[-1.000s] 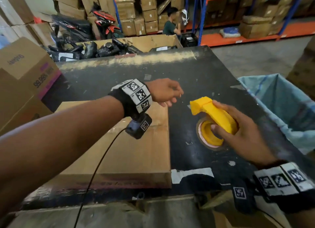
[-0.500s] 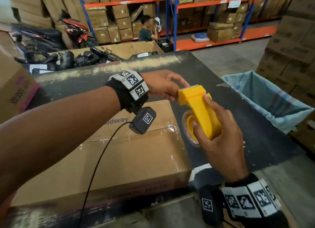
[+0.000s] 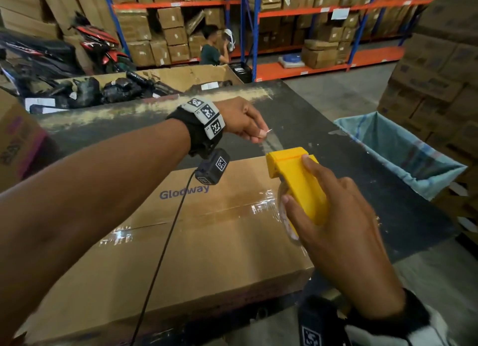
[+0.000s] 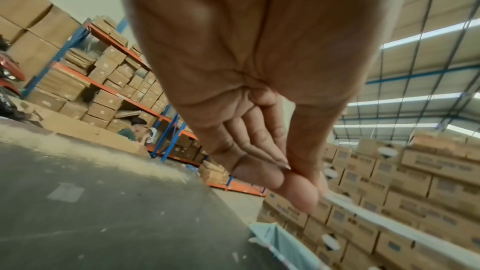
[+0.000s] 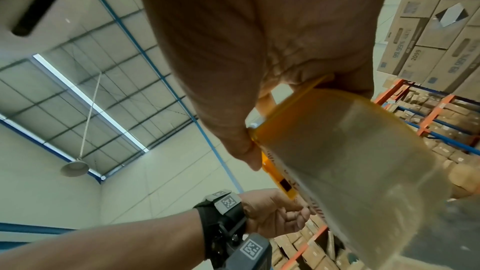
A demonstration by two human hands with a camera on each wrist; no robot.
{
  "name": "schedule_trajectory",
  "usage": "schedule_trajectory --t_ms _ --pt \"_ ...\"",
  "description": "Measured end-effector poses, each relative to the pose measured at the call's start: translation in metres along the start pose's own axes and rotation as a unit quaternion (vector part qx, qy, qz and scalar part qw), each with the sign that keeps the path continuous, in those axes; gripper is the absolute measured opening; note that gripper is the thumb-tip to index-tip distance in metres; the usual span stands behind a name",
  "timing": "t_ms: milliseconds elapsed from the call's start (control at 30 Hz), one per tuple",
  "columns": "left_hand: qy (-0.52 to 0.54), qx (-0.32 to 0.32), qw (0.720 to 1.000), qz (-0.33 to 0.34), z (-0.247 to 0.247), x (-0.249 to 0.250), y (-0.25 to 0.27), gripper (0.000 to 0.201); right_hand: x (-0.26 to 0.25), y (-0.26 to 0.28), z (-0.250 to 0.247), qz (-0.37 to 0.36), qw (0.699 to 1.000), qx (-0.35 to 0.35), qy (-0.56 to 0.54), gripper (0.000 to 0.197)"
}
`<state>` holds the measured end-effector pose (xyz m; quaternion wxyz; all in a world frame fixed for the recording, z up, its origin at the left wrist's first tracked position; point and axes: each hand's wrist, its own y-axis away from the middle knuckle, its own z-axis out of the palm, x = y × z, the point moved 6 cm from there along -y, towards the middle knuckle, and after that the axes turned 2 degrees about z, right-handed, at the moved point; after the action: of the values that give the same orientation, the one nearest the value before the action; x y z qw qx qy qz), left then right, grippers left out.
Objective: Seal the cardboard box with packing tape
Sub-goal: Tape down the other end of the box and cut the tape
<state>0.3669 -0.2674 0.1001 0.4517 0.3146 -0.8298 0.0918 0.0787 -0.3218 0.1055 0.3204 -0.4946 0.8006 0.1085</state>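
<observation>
A brown corrugated box printed "Glodway" lies on the dark table, glossy clear tape along its seam, while the right hand grips a yellow plastic dispenser above it and the left hand pinches the tape end.

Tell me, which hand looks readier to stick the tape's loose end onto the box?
Left, probably. The left hand pinches the clear tape end, above the Glodway box; the right hand grips the yellow tape dispenser.

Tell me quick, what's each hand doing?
Left hand: pinching the clear tape end.
Right hand: gripping the yellow plastic tape dispenser.
</observation>
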Motion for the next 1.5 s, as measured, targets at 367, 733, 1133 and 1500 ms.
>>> schedule_trajectory --t_ms 367,733,1133,1500 --pt "-0.109 0.054 0.990 -0.075 0.012 -0.050 -0.042 0.009 -0.002 -0.055 0.043 0.035 0.998 -0.038 0.020 0.064" --pt "-0.233 -0.007 0.967 -0.103 0.042 -0.079 -0.059 0.026 0.007 -0.081 0.064 0.052 0.993 -0.089 0.051 0.063" --pt "-0.199 -0.057 0.978 -0.016 0.033 -0.078 -0.036 0.045 0.013 -0.087 0.069 0.036 0.995 -0.071 0.065 0.060" --pt "-0.283 -0.028 0.959 0.005 0.037 -0.082 -0.029 0.040 0.030 0.010 0.022 0.061 0.991 -0.081 0.091 0.067"
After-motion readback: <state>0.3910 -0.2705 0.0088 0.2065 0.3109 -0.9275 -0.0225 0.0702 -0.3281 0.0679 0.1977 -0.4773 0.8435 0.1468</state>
